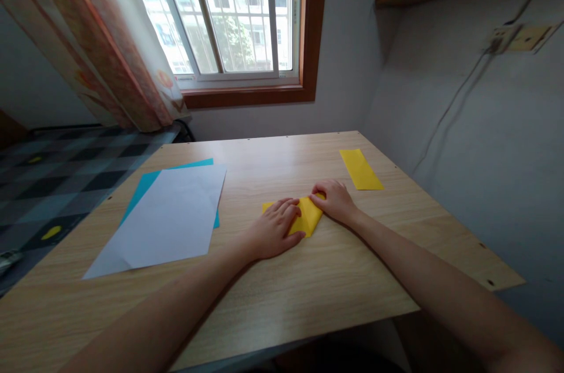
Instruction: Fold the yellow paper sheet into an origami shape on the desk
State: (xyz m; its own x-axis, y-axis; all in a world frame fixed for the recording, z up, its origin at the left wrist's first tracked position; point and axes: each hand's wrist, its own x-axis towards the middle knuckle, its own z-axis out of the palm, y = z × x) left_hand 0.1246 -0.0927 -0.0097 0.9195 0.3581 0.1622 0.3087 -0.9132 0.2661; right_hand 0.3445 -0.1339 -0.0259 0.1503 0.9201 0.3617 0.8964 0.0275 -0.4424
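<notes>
A small sheet of yellow paper (pixel 309 217) lies on the table between my hands, with a crease and a folded part at its right side. My left hand (pixel 277 229) rests flat on its left part, fingers stretched out and thumb apart, covering much of it. At the paper's upper right corner, my right hand (pixel 333 200) has its fingers curled in and pinches the folded edge. Part of that corner is hidden under the fingers.
A yellow paper strip (pixel 362 170) lies at the table's far right. To the left, a white sheet (pixel 171 217) overlaps a blue sheet (pixel 143 188). The wooden table (pixel 273 314) stands near a window (pixel 238 14) and a wall socket (pixel 504 38) with a hanging cord.
</notes>
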